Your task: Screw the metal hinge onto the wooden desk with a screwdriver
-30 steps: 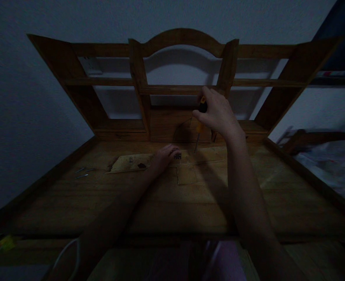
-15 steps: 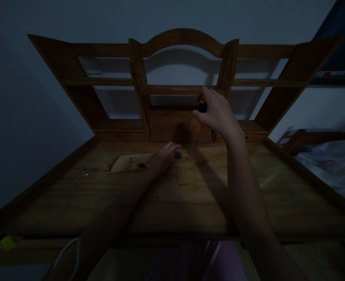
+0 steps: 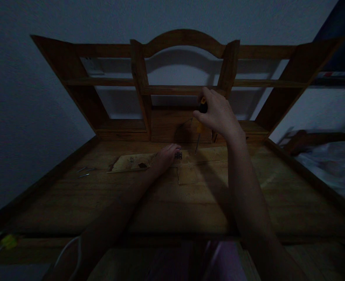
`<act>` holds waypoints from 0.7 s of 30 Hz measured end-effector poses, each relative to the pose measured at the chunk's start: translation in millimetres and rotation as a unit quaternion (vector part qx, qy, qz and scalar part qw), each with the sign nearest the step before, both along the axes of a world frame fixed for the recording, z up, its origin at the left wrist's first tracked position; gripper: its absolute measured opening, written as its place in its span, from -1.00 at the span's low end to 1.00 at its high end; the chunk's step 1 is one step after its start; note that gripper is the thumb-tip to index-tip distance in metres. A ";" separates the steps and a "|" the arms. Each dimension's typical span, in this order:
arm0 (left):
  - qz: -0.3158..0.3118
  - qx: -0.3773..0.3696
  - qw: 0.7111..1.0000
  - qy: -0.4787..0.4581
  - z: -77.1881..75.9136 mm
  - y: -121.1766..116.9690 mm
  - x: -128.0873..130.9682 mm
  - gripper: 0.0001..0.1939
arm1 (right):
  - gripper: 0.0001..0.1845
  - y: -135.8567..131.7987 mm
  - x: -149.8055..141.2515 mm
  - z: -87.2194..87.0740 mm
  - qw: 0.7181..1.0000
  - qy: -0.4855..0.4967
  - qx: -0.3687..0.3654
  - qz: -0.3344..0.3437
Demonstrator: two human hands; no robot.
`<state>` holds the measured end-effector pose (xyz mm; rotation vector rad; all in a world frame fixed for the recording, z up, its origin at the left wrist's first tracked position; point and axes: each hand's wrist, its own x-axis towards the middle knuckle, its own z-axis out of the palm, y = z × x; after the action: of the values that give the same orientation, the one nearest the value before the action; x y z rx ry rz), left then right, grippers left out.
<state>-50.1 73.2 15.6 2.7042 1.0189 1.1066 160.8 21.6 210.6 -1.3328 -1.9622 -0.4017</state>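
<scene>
The scene is dim. My right hand [image 3: 217,115] is closed around the black and orange handle of a screwdriver [image 3: 200,125], held upright with its tip down on a flat wooden board [image 3: 131,162] lying on the desk [image 3: 172,195]. My left hand [image 3: 166,156] rests on that board with fingers curled, its fingertips against a small dark metal piece [image 3: 177,155] just left of the screwdriver tip. What the fingers grip, if anything, is hard to make out.
A wooden hutch with shelves and an arched top [image 3: 181,39] stands at the back of the desk. A few thin metal screws or nails [image 3: 83,172] lie at the left. A white cable [image 3: 68,249] hangs at the near left edge.
Almost nothing has moved. My left fingers have curled a little more against the small metal piece, and the view has shifted slightly.
</scene>
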 end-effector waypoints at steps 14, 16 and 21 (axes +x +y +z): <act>-0.019 0.007 1.000 0.013 -2.0 2.2 -5.5 -0.82 | -0.66 2.7 -0.9 -3.6 1.000 0.018 0.020 0.013; -0.017 0.015 0.999 0.024 -1.6 1.3 -5.5 -0.81 | -0.67 3.8 -0.8 -3.6 0.999 0.023 0.029 0.028; 0.005 0.007 1.000 -0.016 -5.0 1.7 -3.4 -0.78 | -0.71 3.4 -3.0 0.3 0.996 0.040 0.038 0.071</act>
<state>-53.4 74.9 10.6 2.6857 1.0238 1.1583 157.8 25.0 210.8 -1.1364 -1.9424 -0.3459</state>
